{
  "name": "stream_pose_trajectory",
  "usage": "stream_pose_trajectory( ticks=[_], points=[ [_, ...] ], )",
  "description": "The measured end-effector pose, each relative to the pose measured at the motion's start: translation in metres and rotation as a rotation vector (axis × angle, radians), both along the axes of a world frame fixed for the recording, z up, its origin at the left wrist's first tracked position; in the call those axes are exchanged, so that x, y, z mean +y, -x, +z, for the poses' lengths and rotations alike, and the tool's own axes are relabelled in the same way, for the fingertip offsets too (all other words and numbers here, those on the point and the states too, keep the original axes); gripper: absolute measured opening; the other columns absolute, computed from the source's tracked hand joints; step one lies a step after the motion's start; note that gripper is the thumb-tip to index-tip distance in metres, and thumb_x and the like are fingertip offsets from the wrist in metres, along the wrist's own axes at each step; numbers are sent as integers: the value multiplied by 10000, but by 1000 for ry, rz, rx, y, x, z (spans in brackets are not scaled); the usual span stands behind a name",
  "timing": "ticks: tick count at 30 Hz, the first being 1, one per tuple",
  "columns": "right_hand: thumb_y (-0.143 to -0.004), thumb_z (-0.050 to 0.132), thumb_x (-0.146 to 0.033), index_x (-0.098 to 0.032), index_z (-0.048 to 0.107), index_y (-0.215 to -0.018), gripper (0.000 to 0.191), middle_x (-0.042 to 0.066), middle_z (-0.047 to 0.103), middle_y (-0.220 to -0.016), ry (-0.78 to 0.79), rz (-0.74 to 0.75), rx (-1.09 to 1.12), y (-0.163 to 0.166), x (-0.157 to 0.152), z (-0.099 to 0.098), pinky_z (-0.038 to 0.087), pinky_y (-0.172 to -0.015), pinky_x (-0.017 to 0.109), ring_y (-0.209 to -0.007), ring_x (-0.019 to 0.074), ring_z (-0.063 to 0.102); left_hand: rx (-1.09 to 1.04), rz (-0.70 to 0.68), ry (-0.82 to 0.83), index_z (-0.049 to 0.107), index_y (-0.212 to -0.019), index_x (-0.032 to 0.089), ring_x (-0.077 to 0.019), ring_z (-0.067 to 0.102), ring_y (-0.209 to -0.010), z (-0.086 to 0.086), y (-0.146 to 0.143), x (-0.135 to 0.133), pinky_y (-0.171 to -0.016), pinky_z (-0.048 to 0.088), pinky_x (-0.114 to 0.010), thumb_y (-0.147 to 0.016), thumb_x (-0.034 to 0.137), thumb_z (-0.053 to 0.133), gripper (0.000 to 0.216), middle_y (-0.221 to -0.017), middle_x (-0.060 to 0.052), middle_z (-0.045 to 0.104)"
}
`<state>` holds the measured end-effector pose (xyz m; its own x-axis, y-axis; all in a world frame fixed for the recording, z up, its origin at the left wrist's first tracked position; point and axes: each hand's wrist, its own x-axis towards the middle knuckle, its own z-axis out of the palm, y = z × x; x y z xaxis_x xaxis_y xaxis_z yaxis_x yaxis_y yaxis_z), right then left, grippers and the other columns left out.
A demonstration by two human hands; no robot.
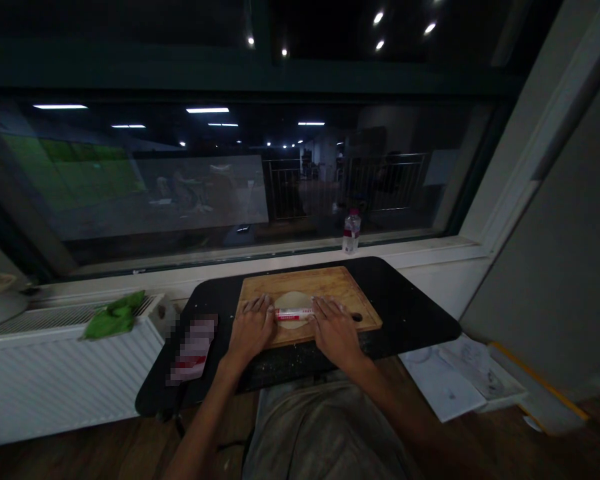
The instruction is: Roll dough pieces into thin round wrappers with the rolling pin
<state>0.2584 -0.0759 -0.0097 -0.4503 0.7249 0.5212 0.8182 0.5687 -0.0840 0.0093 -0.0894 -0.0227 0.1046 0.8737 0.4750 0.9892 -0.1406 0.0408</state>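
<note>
A light-coloured rolling pin [294, 314] with a red and white label lies crosswise on a flat round of dough [296, 299]. My left hand [254, 323] is curled over the pin's left end, and my right hand [334, 327] covers its right end. Both palms face down with the fingers bent forward, so the pin's two ends are hidden. Pale flour-like marks show on the fingers. Beneath the dough is a wooden cutting board [355, 290] with a dark handle slot near its right edge.
The board sits on a black table [415, 313] with light crumbs near its front edge. A pixelated packet [196, 350] lies at left. A plastic bottle [351, 232] stands on the windowsill behind. A green cloth [114, 316] rests on the white radiator [70, 380]. Flat panels [450, 380] lie low at right.
</note>
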Motion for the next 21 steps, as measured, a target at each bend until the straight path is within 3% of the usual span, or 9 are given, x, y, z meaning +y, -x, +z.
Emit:
stream_pose_trajectory(
  ticks=[6, 12, 17, 21],
  points=[
    [-1086, 483, -184, -150, 664, -1500, 453, 124, 685, -1520, -111, 22, 108, -3, -17, -18, 414, -1256, 523, -1440, 304, 603, -38, 0, -104, 683, -1455, 144, -308, 669, -1372, -5, -3, -22, -1249, 452, -526, -1151, 381, 300, 543, -1455, -123, 739],
    [-1044, 476, -108, -153, 598, -1572, 543, 114, 656, -1557, -208, 68, 173, -9, -36, -33, 388, -1301, 487, -1503, 259, 551, -51, -18, -137, 625, -1533, 168, -312, 609, -1453, -17, -3, -44, -1296, 412, -555, -1147, 420, 351, 536, -1546, -122, 675],
    [-1095, 439, -195, -173, 583, -1594, 520, 109, 599, -1612, -115, 58, 159, -9, -35, -27, 356, -1326, 521, -1540, 273, 514, -54, 28, -36, 552, -1604, 173, -312, 515, -1549, -18, -5, -50, -1353, 333, -556, -1146, 418, 317, 570, -1651, -121, 573],
    [-1127, 426, -273, -197, 604, -1582, 494, 112, 619, -1591, 1, 62, 108, -9, -13, -11, 346, -1328, 543, -1527, 280, 530, -31, 64, 8, 550, -1605, 177, -331, 506, -1556, -11, -9, -39, -1352, 313, -593, -1141, 410, 292, 580, -1633, -138, 590]
  ],
)
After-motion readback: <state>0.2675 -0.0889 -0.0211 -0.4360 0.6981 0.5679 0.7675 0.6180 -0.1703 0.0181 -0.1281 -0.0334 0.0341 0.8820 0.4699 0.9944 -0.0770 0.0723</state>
